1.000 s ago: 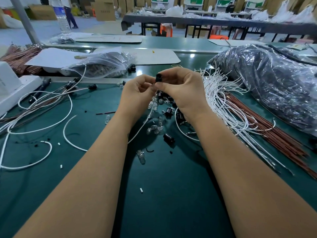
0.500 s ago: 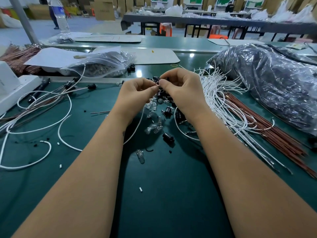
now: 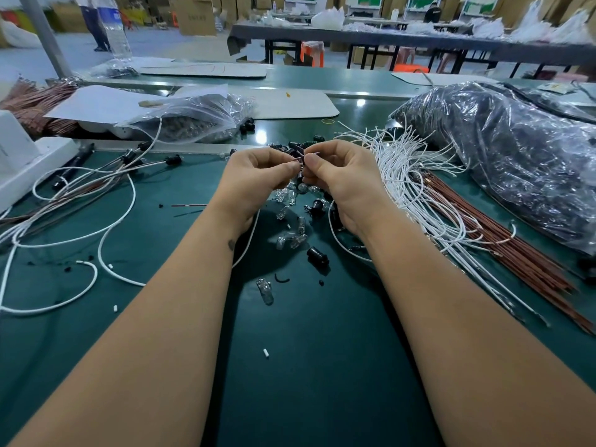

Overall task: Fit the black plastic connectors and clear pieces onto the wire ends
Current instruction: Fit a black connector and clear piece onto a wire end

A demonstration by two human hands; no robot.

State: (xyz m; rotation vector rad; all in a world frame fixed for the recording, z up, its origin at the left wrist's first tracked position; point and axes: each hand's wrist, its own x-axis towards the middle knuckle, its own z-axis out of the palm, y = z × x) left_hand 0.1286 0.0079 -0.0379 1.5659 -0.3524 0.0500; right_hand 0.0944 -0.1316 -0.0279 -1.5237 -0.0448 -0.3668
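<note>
Head view: bag (image 3: 193, 119) holds connectors.

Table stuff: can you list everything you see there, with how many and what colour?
white wires: many, white, fanned right of the hands
brown wires: a bundle, reddish brown, right
connectors: several, black, centre
clear pieces: several, clear, centre
clear bag: one, far left
dark bag: one, black contents, far right
table: one, green
left hand: pinching a thin wire end
right hand: fingers pinching the same small part
</note>
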